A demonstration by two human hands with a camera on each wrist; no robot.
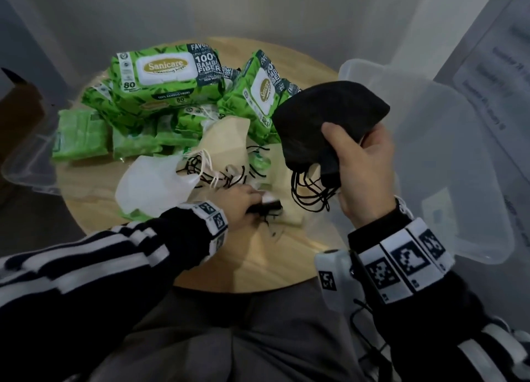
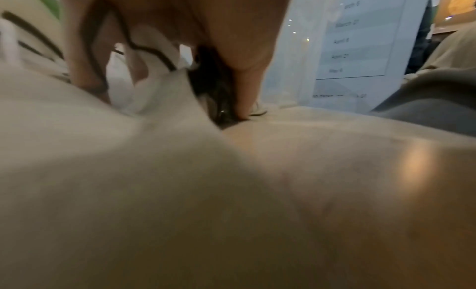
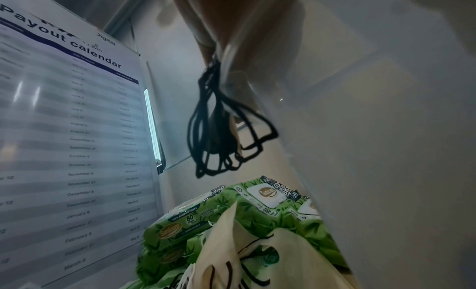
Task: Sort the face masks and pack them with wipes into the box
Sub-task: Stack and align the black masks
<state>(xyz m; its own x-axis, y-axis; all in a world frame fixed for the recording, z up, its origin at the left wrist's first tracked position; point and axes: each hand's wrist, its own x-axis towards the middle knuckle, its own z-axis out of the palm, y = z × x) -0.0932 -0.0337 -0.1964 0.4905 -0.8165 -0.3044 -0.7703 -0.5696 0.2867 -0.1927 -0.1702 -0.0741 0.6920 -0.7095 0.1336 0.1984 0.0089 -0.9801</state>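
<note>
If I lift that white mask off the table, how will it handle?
Probably floppy: the white mask lies crumpled and creased. Likely very light, being thin fabric. Its ear loops are tangled with black ones, so neighbouring masks may drag along.

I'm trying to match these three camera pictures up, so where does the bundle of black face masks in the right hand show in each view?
Head: black face masks right of centre, gripped by the right hand, ear loops hanging below.
Left wrist: not in view.
Right wrist: only their black ear loops dangle at upper centre.
Shared landmark: the green Sanicare wipes packs, behind the masks in the head view, below the loops in the right wrist view.
</note>
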